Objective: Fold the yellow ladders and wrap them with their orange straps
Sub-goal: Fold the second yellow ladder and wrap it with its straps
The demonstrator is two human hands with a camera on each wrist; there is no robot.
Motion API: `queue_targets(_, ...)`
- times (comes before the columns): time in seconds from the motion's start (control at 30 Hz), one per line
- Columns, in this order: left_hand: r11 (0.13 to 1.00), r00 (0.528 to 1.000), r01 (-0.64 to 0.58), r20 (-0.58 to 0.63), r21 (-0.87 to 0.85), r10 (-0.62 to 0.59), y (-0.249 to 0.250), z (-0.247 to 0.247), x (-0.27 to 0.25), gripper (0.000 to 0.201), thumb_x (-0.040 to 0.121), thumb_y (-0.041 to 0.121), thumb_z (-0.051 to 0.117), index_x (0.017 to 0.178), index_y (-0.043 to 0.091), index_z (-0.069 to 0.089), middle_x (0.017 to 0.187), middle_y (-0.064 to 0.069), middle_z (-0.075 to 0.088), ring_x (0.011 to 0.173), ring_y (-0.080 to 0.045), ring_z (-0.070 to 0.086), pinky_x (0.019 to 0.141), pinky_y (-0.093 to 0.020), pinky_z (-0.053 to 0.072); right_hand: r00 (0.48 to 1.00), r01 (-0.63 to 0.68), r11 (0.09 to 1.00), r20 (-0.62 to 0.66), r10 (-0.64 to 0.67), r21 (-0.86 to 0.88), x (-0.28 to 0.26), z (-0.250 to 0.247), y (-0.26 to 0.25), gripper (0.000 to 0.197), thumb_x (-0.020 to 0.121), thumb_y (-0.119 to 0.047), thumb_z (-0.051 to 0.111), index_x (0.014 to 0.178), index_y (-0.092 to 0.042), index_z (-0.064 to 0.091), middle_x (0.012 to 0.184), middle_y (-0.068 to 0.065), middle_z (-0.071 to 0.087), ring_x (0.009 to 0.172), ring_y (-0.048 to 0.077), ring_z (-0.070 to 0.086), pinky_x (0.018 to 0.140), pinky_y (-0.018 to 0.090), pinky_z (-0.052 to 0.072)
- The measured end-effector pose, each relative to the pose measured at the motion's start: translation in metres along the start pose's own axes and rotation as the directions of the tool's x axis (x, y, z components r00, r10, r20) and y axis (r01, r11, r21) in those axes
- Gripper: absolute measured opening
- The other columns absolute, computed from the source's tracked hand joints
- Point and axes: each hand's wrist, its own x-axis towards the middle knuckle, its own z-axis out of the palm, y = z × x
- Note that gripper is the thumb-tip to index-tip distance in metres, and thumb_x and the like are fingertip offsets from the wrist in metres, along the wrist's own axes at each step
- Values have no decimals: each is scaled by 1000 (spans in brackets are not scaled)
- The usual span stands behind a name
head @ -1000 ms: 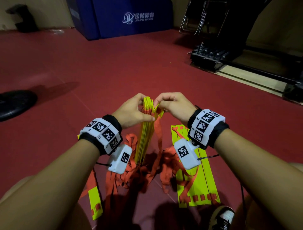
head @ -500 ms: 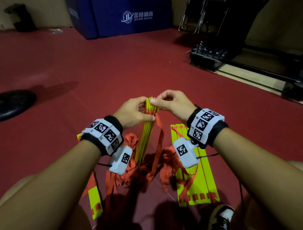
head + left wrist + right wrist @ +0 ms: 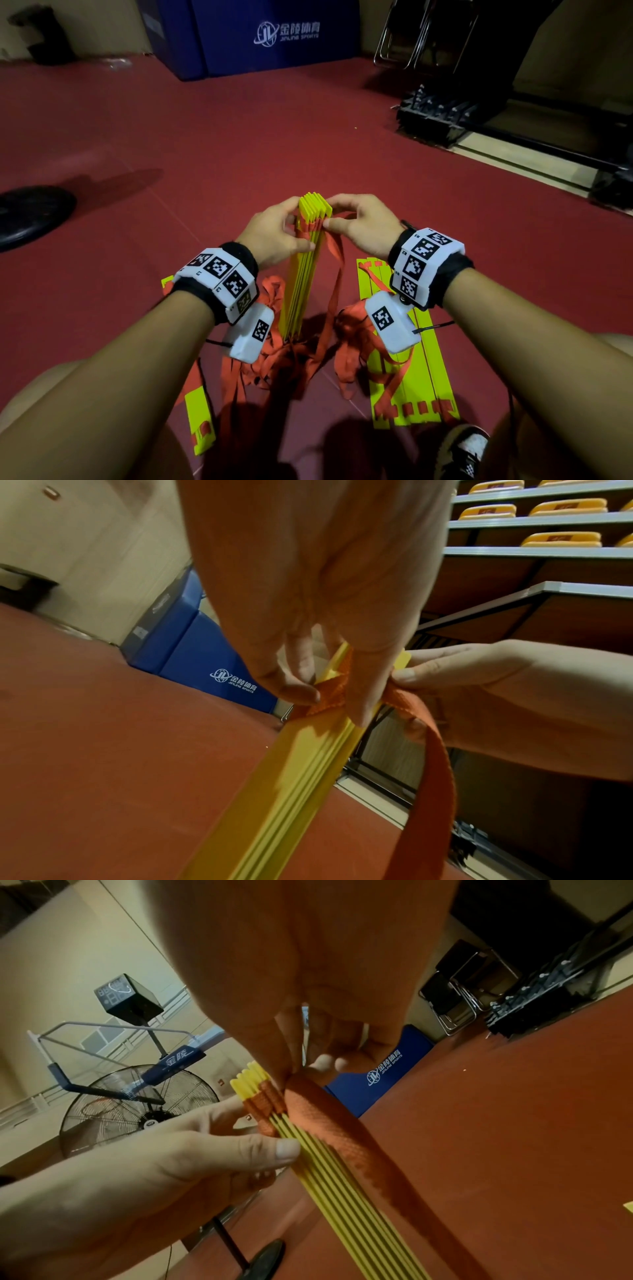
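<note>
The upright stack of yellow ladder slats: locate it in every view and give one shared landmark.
Head: stack of yellow slats, centre, between both hands.
Left wrist: lower centre, running to the bottom edge.
Right wrist: centre to lower right.
Shared landmark: blue mat with white logo.

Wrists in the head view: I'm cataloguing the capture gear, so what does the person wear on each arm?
Both forearms are bare, no sleeves. The left wrist band and right wrist band are black fabric cuffs carrying white blocks printed with black square codes. Below each hangs a white camera box bearing one code, with a thin black cable.
</note>
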Motion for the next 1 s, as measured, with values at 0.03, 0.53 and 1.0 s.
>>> queue_targets(0.03,1000,1000,4,-5,7,-4,1,0,-1,65,56,45,81,117,54,58,115,8,74,77,-14,69,92,-47,59,1000,1,1000,-4,-1,-23,0,0,0,22,77,-37,66,98,-39,72,92,-10,75,90,12,67,93,43,52)
queue_targets(0.53,1000,997,11,78,14,-12,-2,0,4,67,64,38,92,124,45,63,75,-2,69,68,-15,60,75,-33,52,999,33,980,-32,-40,-195,-5,4,-1,26,87,-54,66,93,-29,72,70,-9,63,73,15,58,63,26,38)
queue_targets(1.0,978,992,85,72,191,-100,-3,0,0,40,74,29,90,103,37,64,69,19,57,62,-5,53,65,-25,42,987,-1,990,-157,-22,-144,1,-1,-8,27,84,-40,65,82,-14,72,63,8,57,60,14,46,51,23,33)
